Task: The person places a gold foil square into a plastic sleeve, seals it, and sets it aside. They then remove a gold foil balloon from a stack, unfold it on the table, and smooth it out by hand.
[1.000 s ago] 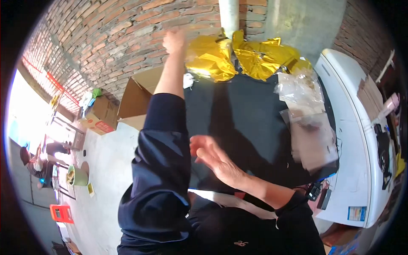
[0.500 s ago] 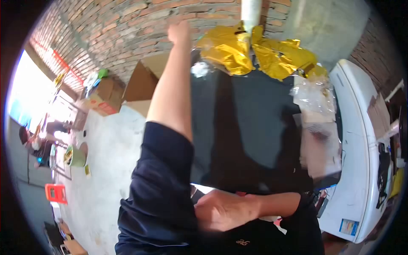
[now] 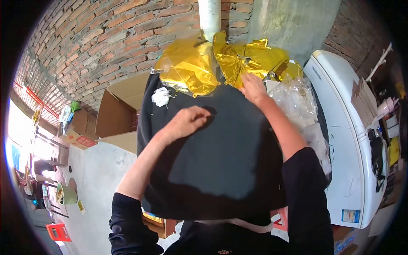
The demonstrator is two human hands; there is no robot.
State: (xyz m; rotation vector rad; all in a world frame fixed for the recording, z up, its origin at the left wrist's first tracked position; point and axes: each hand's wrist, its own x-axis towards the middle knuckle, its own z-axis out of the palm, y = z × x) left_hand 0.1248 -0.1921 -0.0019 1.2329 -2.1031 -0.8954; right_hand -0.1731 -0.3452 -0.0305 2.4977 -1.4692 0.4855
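My left hand (image 3: 189, 122) is above the black cloth (image 3: 216, 170) on the table, fingers bent and apart from the thumb, with nothing visible in them. To its upper left lies a small white bundle (image 3: 161, 97) that looks like string. My right hand (image 3: 254, 88) reaches the near edge of the right-hand gold foil pile (image 3: 253, 59). Its fingers are stretched out over the foil, and I see no grip. Another gold foil piece, in clear plastic (image 3: 189, 68), lies left of it at the back edge.
Clear plastic bags (image 3: 295, 100) lie at the table's right side, next to a white freezer (image 3: 344, 140). An open cardboard box (image 3: 117, 112) stands to the left. A brick wall (image 3: 106, 46) and a white pipe (image 3: 210, 17) are behind. A red stool (image 3: 58, 232) is on the floor.
My left hand has come back from the far wall side to above the cloth. My right hand has moved from near my body out to the gold foil. The view has shifted.
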